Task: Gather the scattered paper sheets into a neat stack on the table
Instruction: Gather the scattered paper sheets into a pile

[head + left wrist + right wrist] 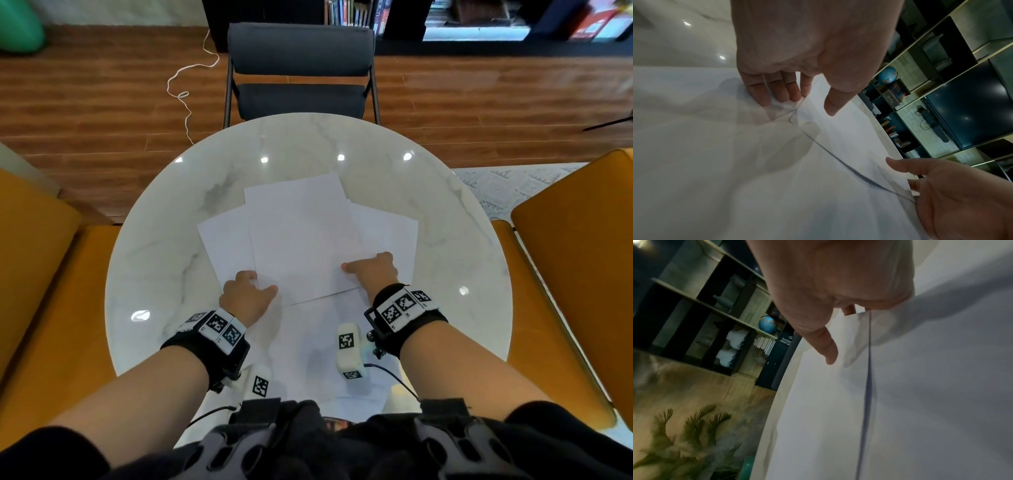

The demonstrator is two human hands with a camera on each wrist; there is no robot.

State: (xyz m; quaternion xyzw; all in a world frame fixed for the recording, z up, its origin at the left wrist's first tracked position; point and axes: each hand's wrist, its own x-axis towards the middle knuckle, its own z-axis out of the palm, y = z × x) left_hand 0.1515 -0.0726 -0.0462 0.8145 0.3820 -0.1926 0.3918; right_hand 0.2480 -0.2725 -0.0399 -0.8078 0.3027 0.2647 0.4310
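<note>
Several white paper sheets lie overlapped on the round marble table. The top sheet is skewed over a left sheet and a right sheet; another sheet lies nearer me. My left hand is at the top sheet's near left corner. Its fingers curl under that lifted corner and the thumb hovers above it. My right hand grips the top sheet's near right edge, thumb on top and fingers tucked beneath, as the right wrist view also shows.
A dark grey chair stands at the table's far side, and orange seats flank it on the left and right. A white cable trails over the wooden floor. Bookshelves line the back wall.
</note>
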